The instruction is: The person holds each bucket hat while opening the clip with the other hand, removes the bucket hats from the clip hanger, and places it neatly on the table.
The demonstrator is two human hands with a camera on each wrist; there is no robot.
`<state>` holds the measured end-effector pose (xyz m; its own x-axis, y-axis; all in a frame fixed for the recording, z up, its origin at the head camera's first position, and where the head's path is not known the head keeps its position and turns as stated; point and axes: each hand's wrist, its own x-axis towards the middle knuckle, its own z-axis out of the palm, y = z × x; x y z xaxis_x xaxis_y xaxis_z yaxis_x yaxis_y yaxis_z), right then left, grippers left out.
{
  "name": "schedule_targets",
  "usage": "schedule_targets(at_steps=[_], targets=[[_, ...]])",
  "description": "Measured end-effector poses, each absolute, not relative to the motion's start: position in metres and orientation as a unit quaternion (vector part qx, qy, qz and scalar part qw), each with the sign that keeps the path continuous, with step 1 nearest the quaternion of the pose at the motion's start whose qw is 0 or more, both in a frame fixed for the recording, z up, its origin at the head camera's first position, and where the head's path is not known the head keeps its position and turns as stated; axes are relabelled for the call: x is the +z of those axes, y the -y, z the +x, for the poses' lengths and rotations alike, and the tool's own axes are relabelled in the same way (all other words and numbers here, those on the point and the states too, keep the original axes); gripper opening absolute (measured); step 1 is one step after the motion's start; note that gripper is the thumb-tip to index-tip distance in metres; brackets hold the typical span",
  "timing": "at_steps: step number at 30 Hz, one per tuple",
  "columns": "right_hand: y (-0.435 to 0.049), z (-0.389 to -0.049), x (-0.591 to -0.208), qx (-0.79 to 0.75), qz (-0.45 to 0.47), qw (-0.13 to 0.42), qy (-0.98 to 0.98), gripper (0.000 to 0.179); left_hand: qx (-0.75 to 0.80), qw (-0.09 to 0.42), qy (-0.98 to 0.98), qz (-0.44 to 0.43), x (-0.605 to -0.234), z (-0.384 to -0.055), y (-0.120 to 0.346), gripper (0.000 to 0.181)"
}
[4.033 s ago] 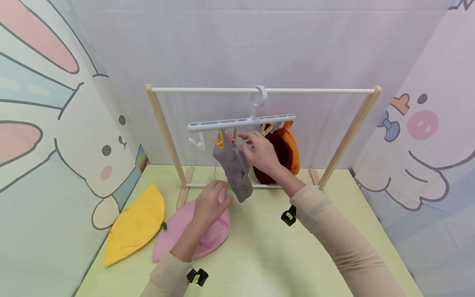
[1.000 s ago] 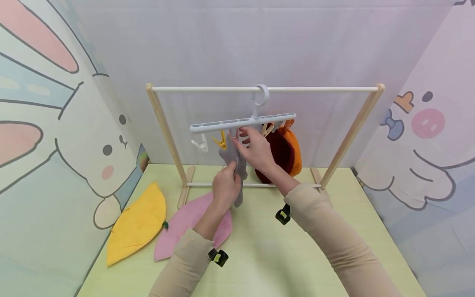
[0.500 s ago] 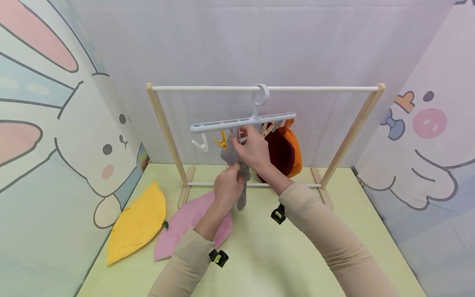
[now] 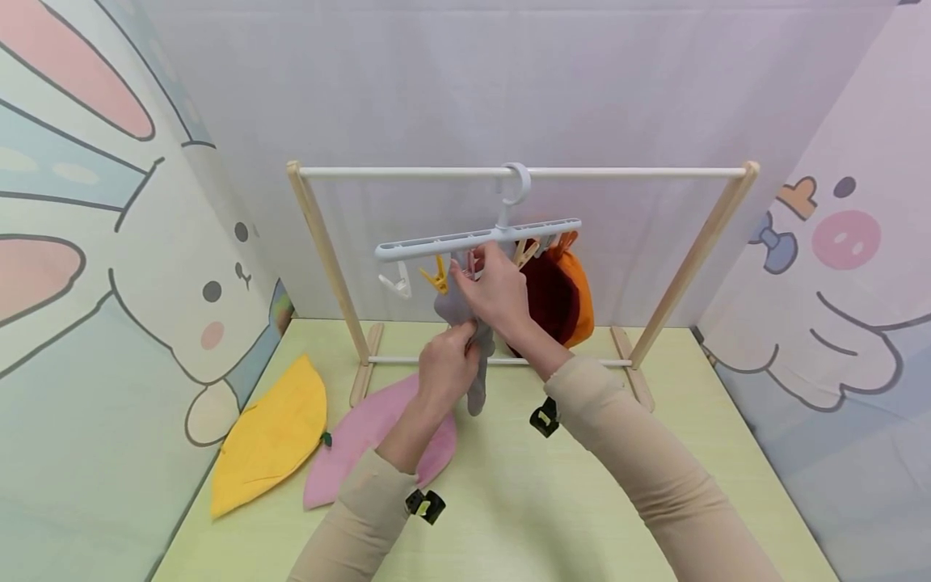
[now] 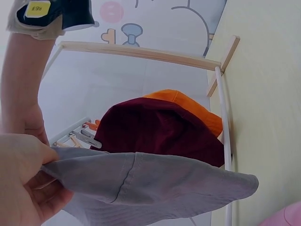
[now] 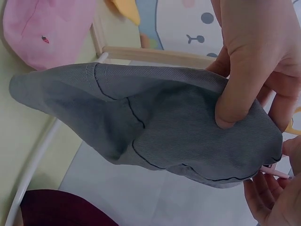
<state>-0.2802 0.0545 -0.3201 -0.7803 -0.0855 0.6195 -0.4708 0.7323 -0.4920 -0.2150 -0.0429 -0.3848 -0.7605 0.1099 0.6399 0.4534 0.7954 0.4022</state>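
Note:
A grey fabric hat [image 5: 160,181], probably a bucket hat, hangs below the light blue clip hanger [image 4: 436,244], its seams and inside showing in the right wrist view. My left hand [image 4: 448,368] pinches the hat at its edge, thumb on the cloth. Above it, my right hand [image 4: 502,291] pinches a pink clothespin [image 6: 276,173] at the hat's upper edge. Whether its tips bite the cloth is hard to tell. A yellow clothespin [image 4: 437,276] hangs just left of my right fingers, and a white clothespin [image 4: 396,283] hangs farther left.
The hanger hooks over the white rail [image 4: 407,172] of a wooden-legged rack. Right of my hands hang a dark red hat [image 5: 155,127] and an orange hat [image 4: 578,295]. A pink hat [image 4: 364,444] and a yellow hat [image 4: 272,436] lie on the table's left.
Four seconds ago my left hand was apart from the hat; now it pinches it. My right hand has taken hold of the pink clothespin. Over the last half second both hands barely moved.

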Motion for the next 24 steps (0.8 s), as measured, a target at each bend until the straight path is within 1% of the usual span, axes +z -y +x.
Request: schedule_targets(at_steps=[8, 14, 24], targets=[[-0.0588, -0.2803, -0.3177, 0.329, 0.170, 0.282, 0.885, 0.029, -0.281, 0.315, 0.894, -0.149, -0.3822, -0.2119, 0.0472, 0.017], [-0.0608, -0.2809, -0.3169, 0.341, 0.177, 0.272, 0.882, 0.027, -0.286, 0.327, 0.888, -0.149, -0.3803, -0.2101, 0.0498, 0.012], [-0.0634, -0.2810, -0.3159, 0.347, 0.183, 0.264, 0.881, 0.023, -0.291, 0.324, 0.889, -0.144, -0.3783, -0.2105, 0.0492, 0.013]])
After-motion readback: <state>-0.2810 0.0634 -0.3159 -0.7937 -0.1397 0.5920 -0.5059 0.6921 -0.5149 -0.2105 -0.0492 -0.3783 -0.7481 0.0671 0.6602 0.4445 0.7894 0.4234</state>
